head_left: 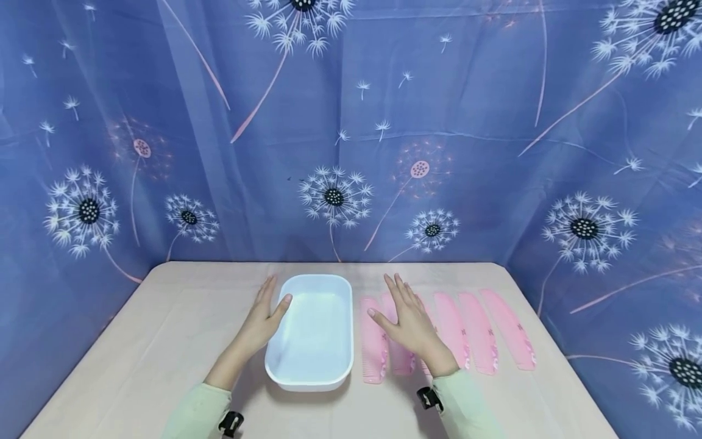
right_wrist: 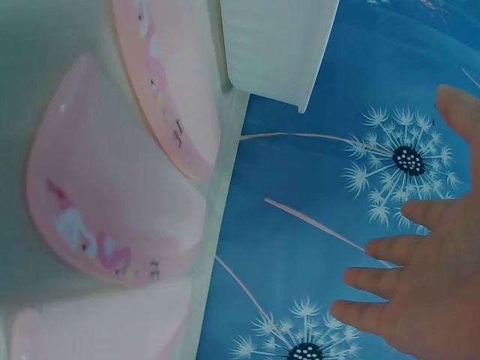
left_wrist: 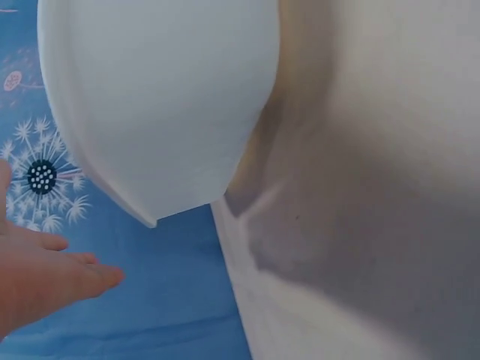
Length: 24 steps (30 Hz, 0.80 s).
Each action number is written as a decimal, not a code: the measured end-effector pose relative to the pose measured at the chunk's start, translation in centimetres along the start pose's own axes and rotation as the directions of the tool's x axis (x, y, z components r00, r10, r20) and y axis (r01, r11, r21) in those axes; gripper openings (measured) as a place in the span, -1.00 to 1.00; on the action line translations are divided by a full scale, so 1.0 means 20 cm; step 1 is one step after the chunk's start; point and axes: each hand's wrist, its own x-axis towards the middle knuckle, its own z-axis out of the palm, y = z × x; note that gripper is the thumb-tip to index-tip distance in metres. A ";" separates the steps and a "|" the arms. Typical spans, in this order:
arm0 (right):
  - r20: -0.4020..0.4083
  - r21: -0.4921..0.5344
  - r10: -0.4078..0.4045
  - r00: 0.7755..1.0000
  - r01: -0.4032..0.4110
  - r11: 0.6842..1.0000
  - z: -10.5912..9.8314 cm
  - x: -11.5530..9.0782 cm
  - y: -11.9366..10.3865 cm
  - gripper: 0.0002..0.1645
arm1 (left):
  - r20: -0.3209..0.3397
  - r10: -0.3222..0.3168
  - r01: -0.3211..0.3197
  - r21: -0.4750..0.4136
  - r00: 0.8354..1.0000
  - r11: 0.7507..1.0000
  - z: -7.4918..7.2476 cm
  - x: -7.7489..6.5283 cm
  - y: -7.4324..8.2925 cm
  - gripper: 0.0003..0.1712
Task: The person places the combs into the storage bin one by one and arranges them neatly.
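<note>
A white rectangular plastic basin [head_left: 309, 329] stands on the table, its inside bare. My left hand [head_left: 262, 320] is at the basin's left side, fingers extended, with the thumb overlapping the rim in the head view. In the left wrist view that hand [left_wrist: 52, 274] shows beside the basin's outer wall [left_wrist: 165, 105]. My right hand [head_left: 411, 323] hovers over the pink combs, fingers straight and spread, holding nothing. Several pink combs lie in a row right of the basin, among them the nearest comb [head_left: 374, 341] and the far-right comb [head_left: 509, 329]. The right hand partly hides some of them.
A pale cloth covers the table [head_left: 181, 329]. Behind it and at both sides hangs a blue curtain [head_left: 263, 183] with dandelion prints. Each wrist carries a black strap, such as the right strap [head_left: 429, 398], over a light green sleeve [head_left: 466, 402].
</note>
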 end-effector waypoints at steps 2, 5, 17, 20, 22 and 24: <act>0.003 0.030 0.012 1.000 -0.012 0.999 0.00 0.00 0.00 0.00 | 0.003 -0.017 0.018 -0.028 1.000 0.999 0.01 0.00 0.00 -0.14; 0.004 0.077 0.033 0.999 -0.033 0.997 0.01 0.00 0.00 0.00 | 0.015 -0.062 0.063 -0.061 0.998 0.996 0.03 0.00 -0.01 -0.13; 0.031 0.243 0.107 0.994 -0.112 0.963 0.06 0.01 0.00 -0.08 | 0.017 -0.182 0.182 -0.191 0.983 0.964 0.10 0.01 -0.04 -0.05; 0.032 0.263 0.107 0.994 -0.111 0.958 0.06 0.01 0.00 -0.10 | 0.004 -0.197 0.193 -0.205 0.980 0.959 0.11 0.01 -0.04 -0.07; 0.036 0.277 0.107 0.994 -0.113 0.954 0.07 0.02 -0.01 -0.11 | 0.003 -0.207 0.203 -0.221 0.978 0.954 0.11 0.00 -0.05 -0.11; 0.039 0.287 0.105 0.994 -0.112 0.952 0.07 0.02 -0.01 -0.12 | 0.005 -0.219 0.214 -0.233 0.976 0.949 0.11 0.00 -0.05 -0.15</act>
